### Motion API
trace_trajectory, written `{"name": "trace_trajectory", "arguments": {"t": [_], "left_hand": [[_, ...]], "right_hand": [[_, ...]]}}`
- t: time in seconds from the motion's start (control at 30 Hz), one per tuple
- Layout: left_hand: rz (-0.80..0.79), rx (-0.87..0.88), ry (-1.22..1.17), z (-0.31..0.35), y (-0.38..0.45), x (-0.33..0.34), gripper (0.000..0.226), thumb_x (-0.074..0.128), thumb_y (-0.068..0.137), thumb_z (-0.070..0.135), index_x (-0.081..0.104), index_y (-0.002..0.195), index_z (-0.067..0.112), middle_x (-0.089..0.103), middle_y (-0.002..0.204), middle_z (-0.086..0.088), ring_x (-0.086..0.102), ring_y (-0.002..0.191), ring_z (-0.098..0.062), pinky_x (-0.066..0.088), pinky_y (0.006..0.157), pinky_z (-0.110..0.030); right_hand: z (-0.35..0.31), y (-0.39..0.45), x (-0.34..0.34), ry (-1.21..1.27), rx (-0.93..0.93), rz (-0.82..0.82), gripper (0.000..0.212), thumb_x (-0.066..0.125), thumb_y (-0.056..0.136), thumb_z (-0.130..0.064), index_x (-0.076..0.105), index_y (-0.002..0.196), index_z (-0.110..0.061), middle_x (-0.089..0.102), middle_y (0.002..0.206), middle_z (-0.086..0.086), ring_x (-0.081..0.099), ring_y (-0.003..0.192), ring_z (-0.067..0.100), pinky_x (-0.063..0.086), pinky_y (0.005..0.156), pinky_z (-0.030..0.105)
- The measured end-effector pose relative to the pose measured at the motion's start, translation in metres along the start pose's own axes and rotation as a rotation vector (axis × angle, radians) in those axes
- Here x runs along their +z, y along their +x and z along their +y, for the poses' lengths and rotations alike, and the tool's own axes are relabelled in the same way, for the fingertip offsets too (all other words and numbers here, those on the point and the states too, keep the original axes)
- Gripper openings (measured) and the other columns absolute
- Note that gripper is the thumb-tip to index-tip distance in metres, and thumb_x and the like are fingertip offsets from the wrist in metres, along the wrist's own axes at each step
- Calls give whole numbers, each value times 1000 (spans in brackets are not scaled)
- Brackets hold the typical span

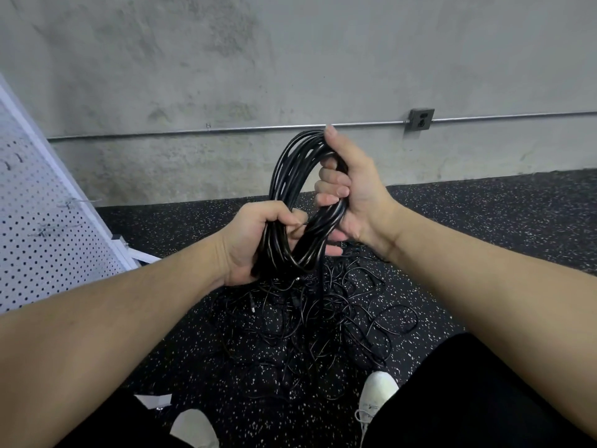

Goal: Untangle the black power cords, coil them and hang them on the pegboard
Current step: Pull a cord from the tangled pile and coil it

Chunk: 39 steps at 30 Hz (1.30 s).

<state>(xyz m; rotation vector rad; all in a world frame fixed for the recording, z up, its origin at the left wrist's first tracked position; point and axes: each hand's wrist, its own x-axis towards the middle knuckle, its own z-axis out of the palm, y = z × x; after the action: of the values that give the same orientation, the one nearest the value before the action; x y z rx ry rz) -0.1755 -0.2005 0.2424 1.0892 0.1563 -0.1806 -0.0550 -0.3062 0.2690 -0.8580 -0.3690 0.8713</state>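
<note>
A thick coil of black power cord [290, 169] stands upright between my hands, in front of the concrete wall. My left hand [255, 240] grips the coil's lower part, fingers curled round the bundle. My right hand [352, 195] grips its right side, with the thumb pointing up along the top. A strand hangs from the coil down to a tangled heap of black cords [323, 321] spread on the speckled floor below. The white pegboard [42, 227] leans at the left with a few metal hooks [69, 202] on it.
A concrete wall with a metal conduit and an outlet box [421, 119] runs across the back. My white shoes [376, 396] stand on the black speckled floor next to the heap. A white scrap [155, 399] lies by my left foot.
</note>
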Motion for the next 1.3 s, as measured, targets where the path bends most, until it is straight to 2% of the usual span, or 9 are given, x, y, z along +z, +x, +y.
{"name": "trace_trajectory", "arguments": {"t": [0.13,0.37,0.43,0.6,0.87,0.93,1.07,1.17,1.3], "left_hand": [[-115,32,10,0,4,-2,22,48,81,18,51,60,10,62,93,-19,65,85,-35,55,96,-54],[-23,19,64,-8,9,-6,12,59,79,19,57,68,13,57,86,-8,53,71,-22,50,71,-37],[38,47,111,-7,8,-11,12,58,82,16,53,70,14,58,84,-6,56,70,-21,50,72,-37],[321,205,132,10,15,-27,27,56,92,22,54,65,19,62,82,-2,60,67,-19,50,65,-33],[543,138,236,19,19,-47,47,63,97,31,62,51,22,68,84,-1,61,69,-19,49,81,-40],[539,97,321,20,17,-41,30,71,92,30,70,66,17,67,83,-5,63,69,-20,53,84,-43],[497,12,520,23,12,-30,18,78,88,22,75,84,5,72,77,-14,70,69,-25,59,78,-41],[483,20,606,21,10,-26,6,73,91,10,73,92,3,74,81,-19,72,68,-26,61,76,-42],[537,151,763,16,19,-20,38,70,93,6,61,124,27,75,90,-5,74,83,-20,60,83,-40]], "right_hand": [[-3,4,1,-47,-73,41,51,60,96,-51,40,59,-22,26,39,-9,25,32,6,32,36,18],[12,15,-13,-301,16,53,65,43,94,-74,63,80,-14,66,74,3,65,69,17,58,76,35],[15,16,-22,-329,114,8,87,23,92,-82,66,117,-10,74,106,10,71,93,25,57,88,43],[32,6,-41,-650,493,-225,101,2,90,-83,57,137,-13,70,112,12,67,109,30,45,103,48],[31,-1,-35,-1220,300,-330,45,43,104,-54,72,109,-20,41,65,-7,36,53,10,36,56,27],[27,1,-36,-1405,174,-344,35,52,101,-51,75,95,-24,54,69,0,48,54,14,43,57,28],[23,5,-43,-1613,134,-376,25,58,99,-32,74,86,-19,76,113,-4,69,108,9,48,104,29],[19,0,-44,-1629,147,-420,24,52,102,-16,66,82,-12,72,120,-7,62,103,-10,41,87,0],[13,3,-47,-1679,19,-397,33,54,102,-25,51,70,-16,65,75,-3,57,66,4,47,68,24]]}}
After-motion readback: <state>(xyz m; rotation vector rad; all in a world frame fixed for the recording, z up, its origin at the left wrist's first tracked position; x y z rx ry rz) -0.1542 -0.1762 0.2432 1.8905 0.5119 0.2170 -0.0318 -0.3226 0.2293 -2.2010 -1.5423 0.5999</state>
